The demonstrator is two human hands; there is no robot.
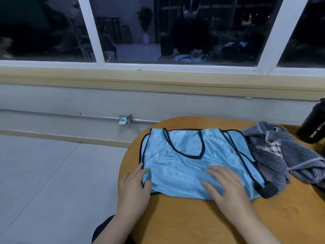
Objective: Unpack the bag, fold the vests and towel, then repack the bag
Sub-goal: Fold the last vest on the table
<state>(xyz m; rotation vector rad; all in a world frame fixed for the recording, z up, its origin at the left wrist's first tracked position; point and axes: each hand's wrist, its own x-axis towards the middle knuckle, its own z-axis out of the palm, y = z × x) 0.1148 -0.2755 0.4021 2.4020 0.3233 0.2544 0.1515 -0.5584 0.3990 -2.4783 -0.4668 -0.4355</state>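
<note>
The round wooden table [184, 217] carries everything, and its left edge curves away just beside the work, with bare floor below. On it the light blue vest [175, 166] lies spread flat, neck hole towards the window, its left side hem almost at that edge; a second layer of the same blue cloth shows along its right side, so there may be more than one vest stacked here. If the slippery cloth is pushed leftward while being smoothed, its left part could slide over the rim and drag the rest after it. The striped grey towel [281, 155] sits crumpled just right of the vest, overlapping the vest's right trim, so a fold taken from that side may catch the towel and pull it along. Further right, at the frame edge, a black sports bottle [314, 125] stands upright near the towel; a tugged towel could tip it. The bag itself cannot be picked out with certainty. The right hand [226, 185] rests flat on the vest's lower middle, fingers straight and spread apart, pressing the cloth. The left hand [135, 187] lies at the lower left corner, fingers extended and only slightly parted, tips touching the black hem rather than gripping it. With neither hand holding, the thin mesh may bunch under the palms and crease the fold. A small black tab [267, 190] at the lower right corner could snag
</note>
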